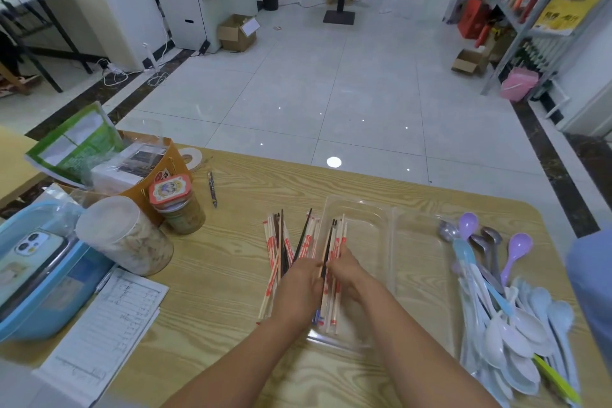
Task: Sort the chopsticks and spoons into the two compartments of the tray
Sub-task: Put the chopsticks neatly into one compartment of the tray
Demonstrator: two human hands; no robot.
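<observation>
A clear plastic two-compartment tray (392, 228) lies on the wooden table. A heap of wooden and black chopsticks (276, 248) lies just left of the tray. My left hand (299, 288) holds a bunch of these at the tray's left edge. My right hand (344, 270) grips a smaller bundle of chopsticks (336, 235) lying lengthways in the tray's left compartment. Both hands touch each other. The tray's right compartment shows nothing inside. A pile of white, blue, purple and metal spoons (503, 308) lies on the table right of the tray.
At the table's left stand a blue basin with a phone (29, 262), a clear jar (124, 235), a red-lidded jar (180, 205), a brown bag (145, 159), paper sheets (109, 331) and a pen (212, 189). A blue sleeve (592, 291) shows at the right edge.
</observation>
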